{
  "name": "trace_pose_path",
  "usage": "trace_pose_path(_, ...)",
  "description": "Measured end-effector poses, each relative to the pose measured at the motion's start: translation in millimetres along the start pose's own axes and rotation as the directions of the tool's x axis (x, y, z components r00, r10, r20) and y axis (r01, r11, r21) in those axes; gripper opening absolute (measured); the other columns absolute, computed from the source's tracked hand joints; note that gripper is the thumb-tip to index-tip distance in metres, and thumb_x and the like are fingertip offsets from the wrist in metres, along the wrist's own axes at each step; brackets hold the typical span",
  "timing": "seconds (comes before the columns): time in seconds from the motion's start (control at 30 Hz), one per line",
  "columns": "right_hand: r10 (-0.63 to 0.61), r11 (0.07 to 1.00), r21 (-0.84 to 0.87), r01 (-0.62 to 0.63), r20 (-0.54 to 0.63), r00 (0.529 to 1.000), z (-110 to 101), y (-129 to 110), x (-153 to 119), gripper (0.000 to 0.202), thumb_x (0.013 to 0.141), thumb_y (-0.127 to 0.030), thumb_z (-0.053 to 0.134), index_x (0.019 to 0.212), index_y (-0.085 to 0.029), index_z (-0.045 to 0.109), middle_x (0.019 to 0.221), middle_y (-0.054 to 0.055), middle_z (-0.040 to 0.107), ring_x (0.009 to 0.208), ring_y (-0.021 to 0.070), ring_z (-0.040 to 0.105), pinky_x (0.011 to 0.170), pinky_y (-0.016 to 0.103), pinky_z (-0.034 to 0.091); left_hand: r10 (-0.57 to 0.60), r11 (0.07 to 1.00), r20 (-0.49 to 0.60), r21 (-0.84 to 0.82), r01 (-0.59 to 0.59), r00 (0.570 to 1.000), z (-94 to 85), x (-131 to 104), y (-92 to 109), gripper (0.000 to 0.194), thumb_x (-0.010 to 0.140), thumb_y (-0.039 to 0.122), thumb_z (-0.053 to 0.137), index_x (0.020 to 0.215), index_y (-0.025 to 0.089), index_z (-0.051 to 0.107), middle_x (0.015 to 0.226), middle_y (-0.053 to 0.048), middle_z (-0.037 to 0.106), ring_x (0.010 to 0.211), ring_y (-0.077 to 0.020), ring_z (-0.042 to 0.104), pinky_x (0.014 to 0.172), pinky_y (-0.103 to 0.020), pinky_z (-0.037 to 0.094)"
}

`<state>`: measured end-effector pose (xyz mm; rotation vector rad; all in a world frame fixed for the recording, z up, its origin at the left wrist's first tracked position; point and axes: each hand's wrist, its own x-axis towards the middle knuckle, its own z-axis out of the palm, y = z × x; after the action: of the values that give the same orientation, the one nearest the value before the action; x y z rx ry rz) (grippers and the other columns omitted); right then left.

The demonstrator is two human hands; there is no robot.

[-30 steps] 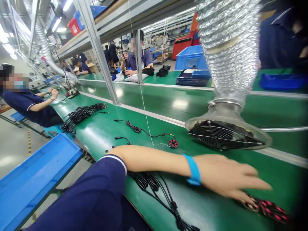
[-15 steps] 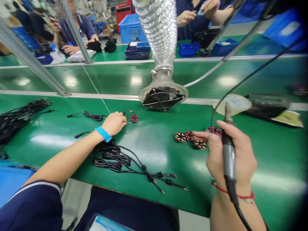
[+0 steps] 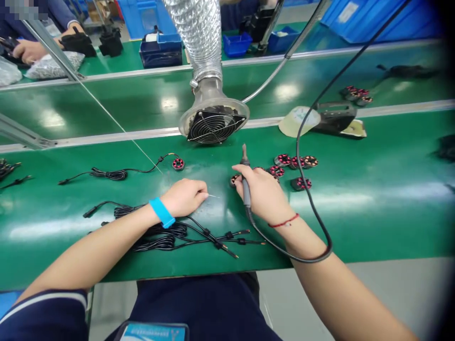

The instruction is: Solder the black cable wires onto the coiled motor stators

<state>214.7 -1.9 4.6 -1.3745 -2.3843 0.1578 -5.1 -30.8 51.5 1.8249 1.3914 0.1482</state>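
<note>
My left hand [image 3: 186, 196], with a blue wristband, is closed on a thin solder wire [image 3: 214, 196] whose end sticks out past the fingertips. My right hand [image 3: 265, 192] grips a soldering iron [image 3: 246, 182], its tip pointing up and away from me. Under the right fingers sits a small motor stator [image 3: 234, 180], partly hidden; whether they grip it I cannot tell. Beyond my left hand lies a stator with red coils [image 3: 178, 164], joined to a coiled black cable [image 3: 110, 173]. Several black cables [image 3: 163, 242] with bare copper ends lie under my left forearm.
More stators [image 3: 283, 159] are grouped right of the iron. A fume extractor hood [image 3: 214, 121] hangs low over the bench [image 3: 391, 203]. A black holder [image 3: 336, 118] stands at the back right. The iron's cord [image 3: 313, 199] loops across my right forearm. A co-worker's hand [image 3: 30, 51] shows opposite.
My left hand has left the cabled stator and come nearer, solder wire showing ahead of it. My right hand has moved left with the iron to the stators. The view has shifted right.
</note>
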Motion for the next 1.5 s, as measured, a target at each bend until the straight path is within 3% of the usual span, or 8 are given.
trace_pose_path(0.13, 0.001, 0.941, 0.337, -0.013, 0.037, 0.999, 1.5, -21.2, 1.7, 0.039, 0.089, -0.016, 0.045, 0.127, -0.023, 0.049, 0.099, 0.006, 0.075, 0.085, 0.0218, 0.072, 0.076, 0.037, 0.058, -0.088, 0.966, -0.064, -0.249, 0.070, 0.994, 11.3, 9.4, -10.4, 0.019, 0.091, 0.023, 0.046, 0.073, 0.017, 0.050, 0.060, 0.004, 0.057, 0.048, -0.0088, 0.050, 0.054, -0.022, 0.036)
trace_pose_path(0.33, -0.136, 0.910, 0.402, 0.104, 0.051, 0.989, 17.2, -24.0, -4.3, 0.054, 0.079, -0.011, 0.052, 0.131, -0.020, 0.044, 0.121, 0.013, 0.068, 0.112, 0.0277, 0.065, 0.094, 0.049, 0.055, -0.116, 0.917, -0.285, -0.399, -0.008, 0.951, 21.9, 17.6, -36.8, 0.008, 0.087, 0.020, 0.051, 0.080, 0.016, 0.052, 0.070, 0.003, 0.051, 0.064, -0.0096, 0.045, 0.063, -0.023, 0.037)
trace_pose_path(0.57, -0.066, 0.860, 0.508, 0.048, 0.017, 0.998, 36.8, -24.8, -9.8, 0.055, 0.083, -0.031, 0.067, 0.130, -0.025, 0.041, 0.115, 0.010, 0.069, 0.105, 0.0282, 0.068, 0.091, 0.049, 0.056, -0.020, 0.959, -0.158, -0.283, -0.026, 0.987, 20.2, 11.7, -34.3, 0.020, 0.079, 0.013, 0.057, 0.097, 0.016, 0.053, 0.070, 0.006, 0.045, 0.061, -0.0087, 0.041, 0.059, -0.023, 0.035)
trace_pose_path(0.77, 0.028, 0.761, 0.649, 0.000, -0.032, 0.999, 38.7, -23.3, -14.3, 0.061, 0.082, -0.049, 0.070, 0.129, -0.027, 0.038, 0.107, 0.006, 0.067, 0.098, 0.0224, 0.071, 0.086, 0.040, 0.059, 0.043, 0.842, -0.110, -0.531, -0.095, 0.993, 19.7, 11.7, -35.3, 0.022, 0.076, 0.019, 0.063, 0.092, 0.017, 0.049, 0.079, 0.004, 0.047, 0.066, -0.0073, 0.044, 0.062, -0.023, 0.039)
trace_pose_path(1.07, -0.043, 0.709, 0.699, 0.095, -0.092, 0.995, 36.8, -21.9, -15.3, 0.060, 0.083, -0.045, 0.072, 0.130, -0.029, 0.038, 0.107, 0.004, 0.065, 0.098, 0.0210, 0.070, 0.086, 0.040, 0.060, 0.077, 0.834, -0.138, -0.533, -0.140, 0.987, 15.3, 12.0, -33.1, 0.016, 0.080, 0.029, 0.060, 0.081, 0.015, 0.054, 0.070, 0.004, 0.048, 0.057, -0.0062, 0.036, 0.054, -0.022, 0.030)
trace_pose_path(1.23, -0.094, 0.722, 0.683, 0.110, -0.060, 0.994, 32.7, -22.3, -15.3, 0.061, 0.084, -0.043, 0.071, 0.132, -0.028, 0.038, 0.109, 0.005, 0.065, 0.101, 0.0217, 0.070, 0.089, 0.041, 0.059, -0.008, 0.815, -0.186, -0.571, -0.102, 0.982, 14.5, 13.5, -30.3, 0.014, 0.077, 0.028, 0.059, 0.076, 0.016, 0.052, 0.065, 0.005, 0.046, 0.057, -0.0066, 0.036, 0.054, -0.022, 0.030)
trace_pose_path(1.4, -0.104, 0.809, 0.572, 0.133, -0.084, 0.991, 29.0, -24.3, -15.4, 0.057, 0.085, -0.042, 0.069, 0.132, -0.027, 0.041, 0.110, 0.006, 0.068, 0.101, 0.0238, 0.071, 0.089, 0.042, 0.058, -0.143, 0.743, -0.339, -0.657, -0.126, 0.930, 11.7, 16.6, -30.0, 0.012, 0.079, 0.026, 0.057, 0.075, 0.017, 0.050, 0.067, 0.004, 0.047, 0.057, -0.0062, 0.036, 0.055, -0.021, 0.031)
trace_pose_path(1.5, -0.114, 0.849, 0.498, 0.175, -0.151, 0.982, 28.2, -25.7, -14.5, 0.053, 0.087, -0.044, 0.066, 0.131, -0.026, 0.042, 0.109, 0.007, 0.069, 0.100, 0.0240, 0.071, 0.086, 0.041, 0.059, -0.113, 0.767, -0.228, -0.639, -0.061, 0.967, 11.0, 15.7, -29.2, 0.017, 0.082, 0.031, 0.057, 0.077, 0.015, 0.054, 0.068, 0.003, 0.052, 0.059, -0.0065, 0.039, 0.058, -0.021, 0.033)
